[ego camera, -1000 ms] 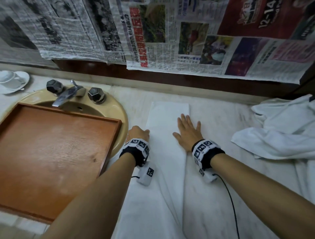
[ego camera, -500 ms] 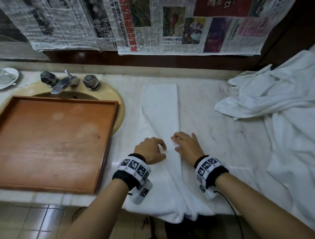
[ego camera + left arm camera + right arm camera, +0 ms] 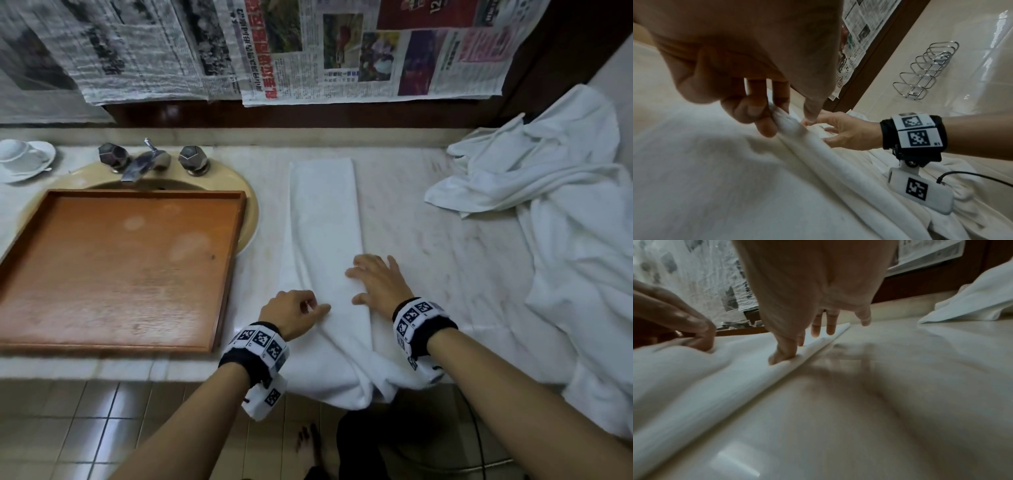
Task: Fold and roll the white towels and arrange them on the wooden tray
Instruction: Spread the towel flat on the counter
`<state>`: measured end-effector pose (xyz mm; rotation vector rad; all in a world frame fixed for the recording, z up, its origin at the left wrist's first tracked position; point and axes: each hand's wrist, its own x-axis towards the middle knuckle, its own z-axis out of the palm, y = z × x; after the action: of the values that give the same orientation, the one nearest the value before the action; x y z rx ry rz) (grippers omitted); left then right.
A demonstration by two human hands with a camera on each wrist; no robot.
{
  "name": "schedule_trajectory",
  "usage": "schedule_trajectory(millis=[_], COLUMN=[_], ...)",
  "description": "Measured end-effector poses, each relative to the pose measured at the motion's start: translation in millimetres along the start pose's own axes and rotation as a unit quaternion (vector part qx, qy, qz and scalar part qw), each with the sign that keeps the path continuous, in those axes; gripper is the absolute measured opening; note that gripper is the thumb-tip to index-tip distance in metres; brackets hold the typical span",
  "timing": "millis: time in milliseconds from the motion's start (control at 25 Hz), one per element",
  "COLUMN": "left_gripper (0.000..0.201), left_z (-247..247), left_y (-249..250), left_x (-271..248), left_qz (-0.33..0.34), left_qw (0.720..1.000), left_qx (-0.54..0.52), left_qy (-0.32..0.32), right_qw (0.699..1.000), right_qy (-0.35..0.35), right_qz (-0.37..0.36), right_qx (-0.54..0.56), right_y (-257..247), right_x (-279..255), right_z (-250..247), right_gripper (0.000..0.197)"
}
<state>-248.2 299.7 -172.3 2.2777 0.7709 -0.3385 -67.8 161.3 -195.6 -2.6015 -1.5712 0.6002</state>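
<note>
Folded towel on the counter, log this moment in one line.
folded towel: strip, near end overhanging | left hand: pinching fold | right hand: pressing flat | wooden tray: no towels

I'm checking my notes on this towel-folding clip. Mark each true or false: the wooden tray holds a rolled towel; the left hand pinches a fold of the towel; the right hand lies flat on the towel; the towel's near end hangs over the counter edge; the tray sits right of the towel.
1. False: the wooden tray holds nothing.
2. True: the left hand pinches the folded towel.
3. True: the right hand presses it flat.
4. True.
5. False: the tray lies left of it.
</note>
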Motion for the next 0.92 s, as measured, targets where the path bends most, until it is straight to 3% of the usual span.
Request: schedule_trajectory(millis=[80,160,280,480,600,680,800,920], left_gripper=[0.037,0.033,0.038,0.056,0.052,0.039,0.008,0.012], left_z=[12,23,14,4,17,24,31,37], left_y=[2,10,7,-15,-18,-19,-13,-6], left_x=[-8,-16,-24,-40,-42,-45,-53,-60], left_qz=[0.049,0.099,0.105,0.021,-0.021,-0.03,-0.008,-0.003], left_qw=[0.994,0.986,0.988,0.992,0.997,0.999,0.994,0.986], left_qx=[-0.033,-0.039,-0.067,-0.107,-0.07,-0.04,-0.085,-0.085], left_qy=[-0.087,-0.127,-0.086,-0.059,0.004,0.013,-0.072,-0.145], right_qw=[0.999,0.999,0.999,0.993,0.991,0.991,0.99,0.99], right_qy=[0.033,0.041,0.0,-0.103,-0.122,-0.126,-0.124,-0.121], right_qz=[-0.006,0.012,0.034,0.038,0.038,0.043,0.055,0.065], right_qx=[0.008,0.015,-0.002,-0.035,-0.039,-0.034,-0.026,-0.032], right_y=[-8,-12,-15,-9,-5,-6,-13,-19], right_x=[-9,-15,-25,-43,-46,-46,-47,-48], right_z=[7,9,3,11,12,11,11,10], right_gripper=[0.042,0.04,0.056,0.111,0.121,0.121,0.119,0.116])
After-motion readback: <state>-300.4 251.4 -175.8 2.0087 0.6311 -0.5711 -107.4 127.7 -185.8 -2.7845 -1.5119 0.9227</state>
